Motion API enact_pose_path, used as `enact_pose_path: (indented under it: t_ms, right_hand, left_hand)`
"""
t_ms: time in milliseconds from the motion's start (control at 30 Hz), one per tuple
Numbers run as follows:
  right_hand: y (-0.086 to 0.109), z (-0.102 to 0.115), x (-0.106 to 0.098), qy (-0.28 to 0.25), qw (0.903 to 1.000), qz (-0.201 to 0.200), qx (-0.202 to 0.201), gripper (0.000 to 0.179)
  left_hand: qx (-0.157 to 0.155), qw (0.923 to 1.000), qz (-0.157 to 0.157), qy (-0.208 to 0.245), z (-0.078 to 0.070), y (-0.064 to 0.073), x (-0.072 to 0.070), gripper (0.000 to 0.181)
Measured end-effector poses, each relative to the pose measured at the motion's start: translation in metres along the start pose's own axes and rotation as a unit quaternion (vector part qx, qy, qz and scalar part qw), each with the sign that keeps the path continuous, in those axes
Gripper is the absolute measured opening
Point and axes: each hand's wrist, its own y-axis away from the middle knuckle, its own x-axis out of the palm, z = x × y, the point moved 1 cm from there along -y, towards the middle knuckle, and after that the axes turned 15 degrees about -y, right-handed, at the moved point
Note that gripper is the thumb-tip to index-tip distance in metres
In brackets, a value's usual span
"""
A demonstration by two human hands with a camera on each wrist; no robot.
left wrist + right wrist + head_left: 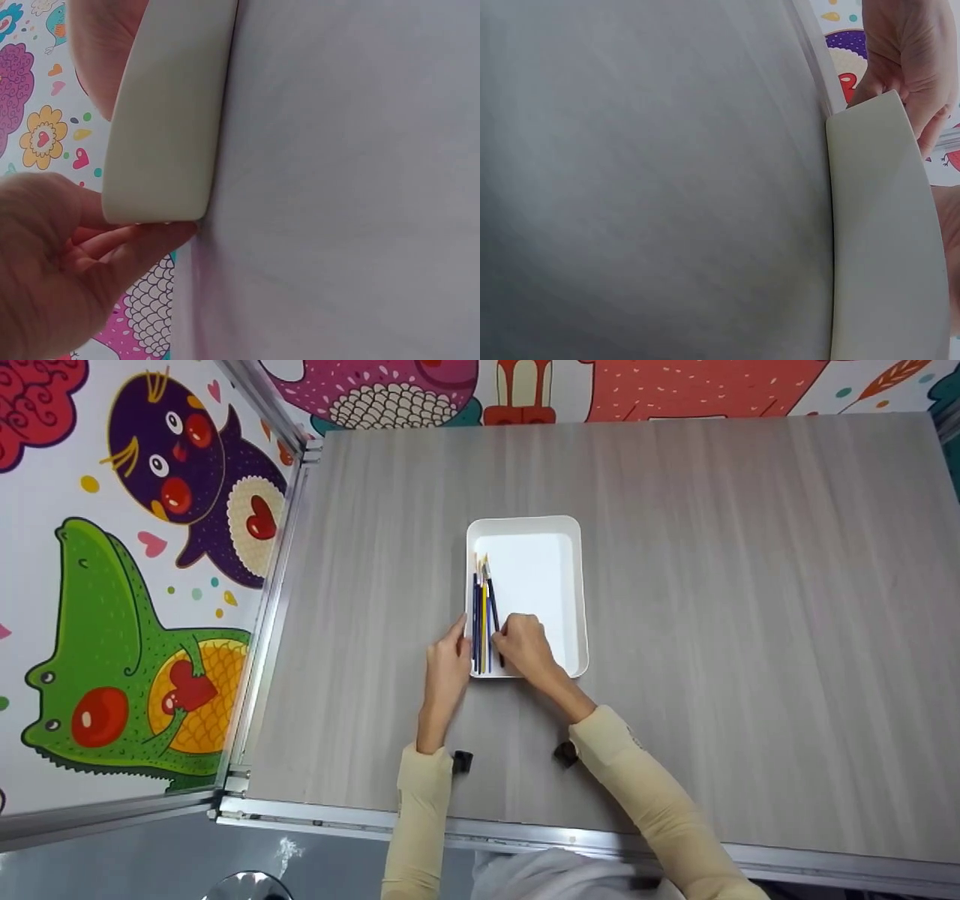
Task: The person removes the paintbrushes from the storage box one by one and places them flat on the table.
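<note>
A white rectangular tray (559,656) holds several slim paintbrushes (484,615), bundled along its left side with bristle tips pointing away from me. Their handles are dark blue, yellow and lighter blue. My left hand (448,664) grips the tray's near left edge, fingers along the outer wall and thumb at the rim. Inside the tray, my right hand (526,643) has curled fingers and pinches the handle of the rightmost dark paintbrush (494,604); its fingertips are partly hidden. Both wrist views show mainly the tray's outer wall (165,135), with the left hand (911,60) at its corner.
The tray stands on a grey wood-grain table (712,585). A metal rail (300,817) runs along the near edge, and a cartoon-printed wall (150,607) rises at left and back. Small black devices (463,762) sit at both wrists.
</note>
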Motion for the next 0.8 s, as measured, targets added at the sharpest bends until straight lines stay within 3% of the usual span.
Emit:
enact_pose_path:
  t_ms: [467, 800]
  right_hand:
    - [-0.0004, -0.0001, 0.0013, 0.023, 0.9997, 0.004, 0.003, 0.017]
    - [-0.0004, 0.0003, 0.0008, 0.042, 0.9990, 0.013, 0.004, 0.029]
  left_hand:
    - [0.007, 0.9999, -0.011, 0.005, 0.0017, -0.0004, 0.0008, 0.039]
    - [-0.001, 0.9999, 0.008, 0.010, 0.0006, -0.0005, 0.0009, 0.039]
